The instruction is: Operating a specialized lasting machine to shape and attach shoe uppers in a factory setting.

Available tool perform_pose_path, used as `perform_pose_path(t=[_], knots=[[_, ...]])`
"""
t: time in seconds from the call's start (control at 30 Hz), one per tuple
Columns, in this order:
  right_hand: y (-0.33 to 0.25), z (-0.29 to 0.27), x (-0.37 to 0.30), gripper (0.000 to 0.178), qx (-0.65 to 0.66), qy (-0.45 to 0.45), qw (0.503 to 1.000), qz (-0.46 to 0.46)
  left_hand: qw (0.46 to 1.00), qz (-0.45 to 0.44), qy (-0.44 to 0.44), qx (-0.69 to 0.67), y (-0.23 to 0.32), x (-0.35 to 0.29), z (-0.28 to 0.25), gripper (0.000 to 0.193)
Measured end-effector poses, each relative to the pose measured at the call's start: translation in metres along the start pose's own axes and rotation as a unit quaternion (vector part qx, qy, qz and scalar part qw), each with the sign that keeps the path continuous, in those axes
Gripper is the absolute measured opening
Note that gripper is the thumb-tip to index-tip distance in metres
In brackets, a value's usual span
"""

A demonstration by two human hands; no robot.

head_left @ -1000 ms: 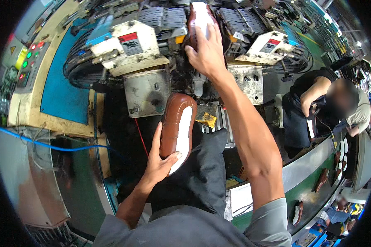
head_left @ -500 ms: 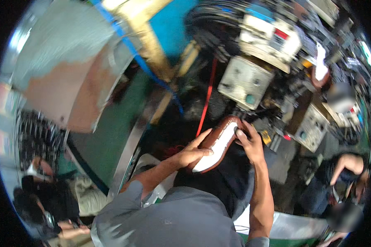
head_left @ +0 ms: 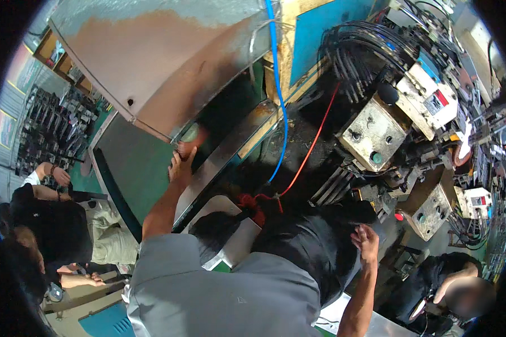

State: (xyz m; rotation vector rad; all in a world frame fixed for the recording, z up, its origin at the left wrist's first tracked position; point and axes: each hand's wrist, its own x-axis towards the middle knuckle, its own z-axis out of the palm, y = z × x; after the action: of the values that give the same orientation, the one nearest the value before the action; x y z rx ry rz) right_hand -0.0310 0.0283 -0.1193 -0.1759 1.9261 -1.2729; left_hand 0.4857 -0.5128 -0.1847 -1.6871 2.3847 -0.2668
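Note:
My left hand (head_left: 181,168) reaches far out to the left, its fingers closed around the near end of a brown shoe upper (head_left: 188,148) with a pale underside. The shoe is smeared by motion. It is at the lower edge of a large grey and brown metal hood (head_left: 146,73), over a dark green belt (head_left: 132,160); whether it touches the belt I cannot tell. My right hand (head_left: 366,241) hangs over my right thigh with its fingers loosely curled and nothing visible in them.
A metal rail (head_left: 222,157) edges the belt. Blue (head_left: 281,112) and red (head_left: 320,126) hoses hang ahead of me. Right of them stand a dirty control box (head_left: 374,132) and a white machine (head_left: 430,98). People sit at left (head_left: 62,224) and at lower right (head_left: 433,286).
The shoe upper has gone from both hands before me to the hood at left, in my left hand. My right hand has let go and moved slightly toward me. The view has shifted left.

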Motion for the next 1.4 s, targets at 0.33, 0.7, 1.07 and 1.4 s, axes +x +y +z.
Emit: perform_pose_path(t=[0.33,0.7,1.07,1.4], knots=[[0.026,-0.031,-0.007,0.056,0.004,0.006,0.999,0.032,0.970,-0.201,-0.125,0.054,-0.099,0.106,0.004,0.075],[0.028,-0.027,-0.035,0.047,0.022,0.013,1.000,-0.006,0.989,0.107,0.055,-0.083,0.114,0.088,0.017,0.050],[0.177,-0.062,-0.191,0.041,-0.115,0.465,0.877,-0.038,0.577,0.685,-0.197,-0.399,0.508,-0.222,-0.183,0.039],[0.435,0.021,-0.576,0.054,-0.232,0.648,0.601,0.406,0.417,0.860,-0.215,-0.201,0.541,-0.365,-0.200,0.035]])
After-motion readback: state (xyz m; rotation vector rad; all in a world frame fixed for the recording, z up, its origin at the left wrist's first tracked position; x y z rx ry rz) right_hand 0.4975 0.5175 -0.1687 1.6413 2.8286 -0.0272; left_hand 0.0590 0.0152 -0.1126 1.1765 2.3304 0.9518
